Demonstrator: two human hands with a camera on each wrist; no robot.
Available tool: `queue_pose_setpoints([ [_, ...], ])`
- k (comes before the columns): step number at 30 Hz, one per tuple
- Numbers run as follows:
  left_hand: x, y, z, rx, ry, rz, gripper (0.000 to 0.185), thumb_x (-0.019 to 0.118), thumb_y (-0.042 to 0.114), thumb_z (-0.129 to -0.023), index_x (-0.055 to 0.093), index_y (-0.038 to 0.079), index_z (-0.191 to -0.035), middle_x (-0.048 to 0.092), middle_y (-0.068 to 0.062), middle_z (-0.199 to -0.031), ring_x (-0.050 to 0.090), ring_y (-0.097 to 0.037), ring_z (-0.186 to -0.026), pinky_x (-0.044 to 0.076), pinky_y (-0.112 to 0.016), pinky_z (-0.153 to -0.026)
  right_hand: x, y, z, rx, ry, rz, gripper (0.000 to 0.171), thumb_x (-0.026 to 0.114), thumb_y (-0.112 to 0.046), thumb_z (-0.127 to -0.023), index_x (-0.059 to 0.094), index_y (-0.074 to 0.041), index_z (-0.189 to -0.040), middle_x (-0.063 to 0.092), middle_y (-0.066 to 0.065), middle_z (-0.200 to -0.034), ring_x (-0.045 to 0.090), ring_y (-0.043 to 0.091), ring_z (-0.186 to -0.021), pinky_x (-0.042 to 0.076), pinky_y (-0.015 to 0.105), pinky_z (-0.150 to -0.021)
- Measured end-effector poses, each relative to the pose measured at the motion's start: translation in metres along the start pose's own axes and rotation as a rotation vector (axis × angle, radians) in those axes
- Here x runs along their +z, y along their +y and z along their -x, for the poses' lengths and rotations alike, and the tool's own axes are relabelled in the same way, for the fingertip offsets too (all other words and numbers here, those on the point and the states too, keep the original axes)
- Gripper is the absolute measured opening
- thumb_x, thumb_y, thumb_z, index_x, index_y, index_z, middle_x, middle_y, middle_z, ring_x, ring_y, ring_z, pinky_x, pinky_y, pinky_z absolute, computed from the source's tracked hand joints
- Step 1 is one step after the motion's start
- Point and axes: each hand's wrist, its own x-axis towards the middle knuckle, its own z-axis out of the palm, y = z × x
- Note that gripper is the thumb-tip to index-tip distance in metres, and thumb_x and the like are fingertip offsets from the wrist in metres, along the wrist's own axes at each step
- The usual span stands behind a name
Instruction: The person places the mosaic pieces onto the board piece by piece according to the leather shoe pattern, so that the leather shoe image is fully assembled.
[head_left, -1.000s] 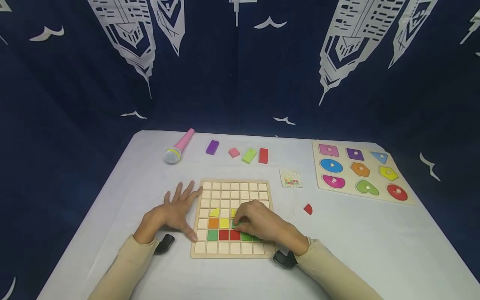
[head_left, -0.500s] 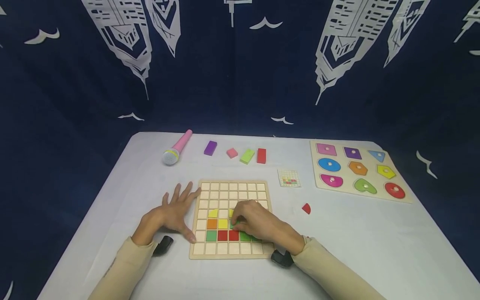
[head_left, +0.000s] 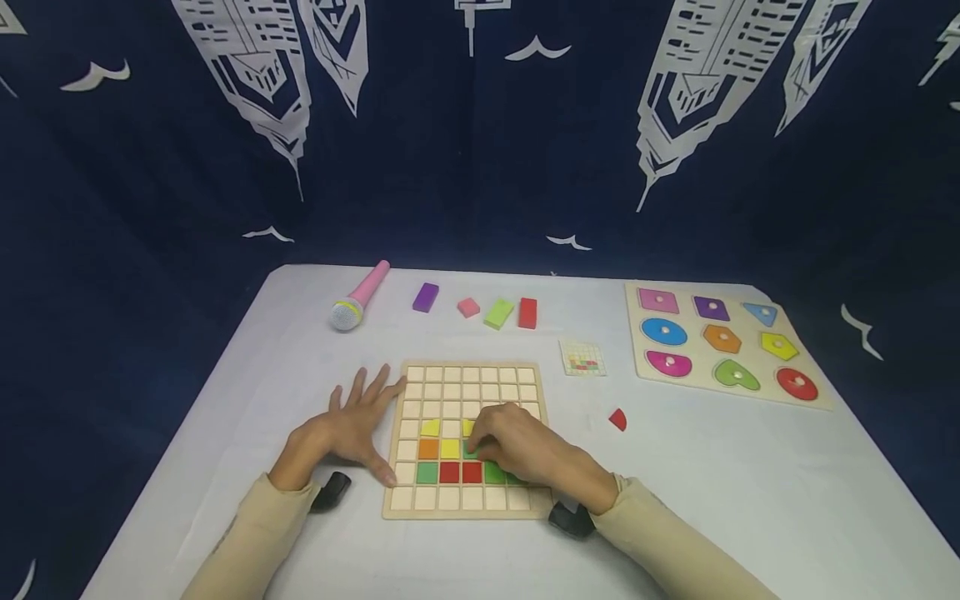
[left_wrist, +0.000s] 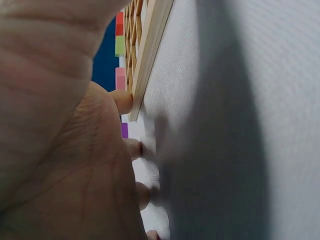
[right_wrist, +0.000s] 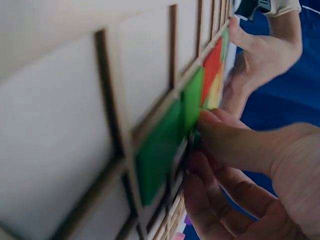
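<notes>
Lying directly under the right hand (head_left: 517,446), a green tile (right_wrist: 192,107) is pinched at its edge by curled fingers (right_wrist: 235,142) over the middle cells of the grid board (head_left: 468,507). The left hand (head_left: 352,425) is spread flat on the desk (head_left: 712,483), fingertips touching the board's left edge.

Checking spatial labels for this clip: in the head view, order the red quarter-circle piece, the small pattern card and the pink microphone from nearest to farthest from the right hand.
From the right hand:
1. Red quarter-circle piece, on the cloth to its right.
2. Small pattern card, beyond the grid board's far right corner.
3. Pink microphone, far left, near the table's back edge.
</notes>
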Motion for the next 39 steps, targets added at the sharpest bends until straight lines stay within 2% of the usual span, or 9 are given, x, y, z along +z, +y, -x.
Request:
queue_pose_setpoints([
  [4, 0.0, 0.001, -0.001, -0.005, -0.004, -0.009, 0.149, 0.096, 0.056, -0.046, 0.011, 0.011, -0.161, -0.006, -0.025, -0.167, -0.013, -0.053, -0.15, -0.002, -0.079, -0.111, 0.001, 0.0, 0.001, 0.005, -0.003, -0.003, 0.013, 0.078, -0.002, -0.084, 0.078, -0.012, -0.093, 0.073, -0.004, -0.095, 0.066, 0.009, -0.095, 0.055, 0.026, -0.086],
  [9, 0.001, -0.004, -0.002, -0.007, -0.011, 0.009, 0.153, 0.096, 0.059, -0.043, 0.01, 0.013, -0.161, -0.01, -0.023, -0.167, -0.018, -0.052, -0.149, -0.007, -0.078, -0.111, -0.006, 0.003, 0.013, 0.009, -0.033, 0.038, 0.014, 0.076, -0.013, -0.089, 0.079, -0.014, -0.102, 0.067, -0.007, -0.105, 0.061, 0.009, -0.104, 0.053, 0.029, -0.093],
  [13, 0.007, -0.011, -0.006, -0.007, 0.008, 0.011, 0.157, 0.095, 0.062, -0.038, 0.011, 0.014, -0.162, -0.01, -0.022, -0.167, -0.02, -0.05, -0.149, -0.009, -0.077, -0.111, -0.022, 0.013, 0.037, 0.042, -0.023, 0.011, 0.021, 0.077, -0.019, -0.089, 0.076, -0.013, -0.109, 0.067, -0.007, -0.11, 0.06, 0.009, -0.106, 0.053, 0.032, -0.095],
  [20, 0.002, -0.005, -0.002, -0.021, 0.01, -0.007, 0.151, 0.097, 0.055, -0.044, 0.012, 0.011, -0.161, -0.008, -0.024, -0.167, -0.015, -0.052, -0.15, -0.005, -0.078, -0.111, -0.05, 0.04, 0.093, 0.195, 0.005, -0.022, 0.032, 0.083, -0.028, -0.083, 0.074, -0.019, -0.112, 0.069, -0.011, -0.11, 0.063, 0.011, -0.105, 0.054, 0.036, -0.093],
  [24, 0.004, -0.009, -0.004, -0.018, 0.003, -0.008, 0.153, 0.096, 0.058, -0.043, 0.01, 0.014, -0.162, -0.01, -0.022, -0.167, -0.019, -0.05, -0.15, -0.007, -0.077, -0.112, -0.057, 0.058, 0.118, 0.225, -0.015, -0.094, 0.035, 0.085, -0.03, -0.079, 0.073, -0.022, -0.111, 0.069, -0.011, -0.11, 0.063, 0.013, -0.101, 0.054, 0.033, -0.091],
  [28, 0.001, -0.005, -0.001, -0.02, -0.002, 0.002, 0.151, 0.096, 0.057, -0.045, 0.011, 0.012, -0.161, -0.008, -0.024, -0.167, -0.016, -0.052, -0.15, -0.006, -0.078, -0.111, -0.06, 0.075, 0.136, 0.257, -0.06, -0.157, 0.034, 0.087, -0.029, -0.077, 0.073, -0.027, -0.109, 0.066, -0.01, -0.112, 0.059, 0.011, -0.103, 0.053, 0.026, -0.092],
  [33, -0.001, 0.0, 0.0, -0.026, 0.0, 0.0, 0.149, 0.097, 0.054, -0.047, 0.012, 0.01, -0.161, -0.006, -0.024, -0.167, -0.013, -0.052, -0.15, -0.003, -0.078, -0.111, -0.056, 0.085, 0.146, 0.234, -0.071, -0.145, 0.03, 0.086, -0.023, -0.078, 0.073, -0.033, -0.103, 0.061, -0.011, -0.113, 0.053, 0.009, -0.107, 0.048, 0.019, -0.097],
  [36, 0.0, 0.0, -0.002, -0.015, -0.003, 0.017, 0.149, 0.097, 0.054, -0.046, 0.012, 0.01, -0.161, -0.007, -0.024, -0.167, -0.015, -0.052, -0.15, -0.005, -0.079, -0.111, -0.052, 0.086, 0.145, 0.19, -0.039, -0.085, 0.027, 0.085, -0.023, -0.079, 0.073, -0.033, -0.101, 0.061, -0.013, -0.109, 0.055, 0.008, -0.105, 0.049, 0.021, -0.097],
  [39, 0.002, -0.002, -0.003, -0.012, -0.011, 0.025, 0.15, 0.096, 0.056, -0.045, 0.012, 0.011, -0.161, -0.008, -0.023, -0.167, -0.017, -0.051, -0.15, -0.007, -0.078, -0.111, -0.048, 0.084, 0.14, 0.202, -0.023, -0.024, 0.025, 0.083, -0.026, -0.082, 0.073, -0.031, -0.104, 0.065, -0.018, -0.105, 0.058, 0.005, -0.099, 0.053, 0.027, -0.094],
])
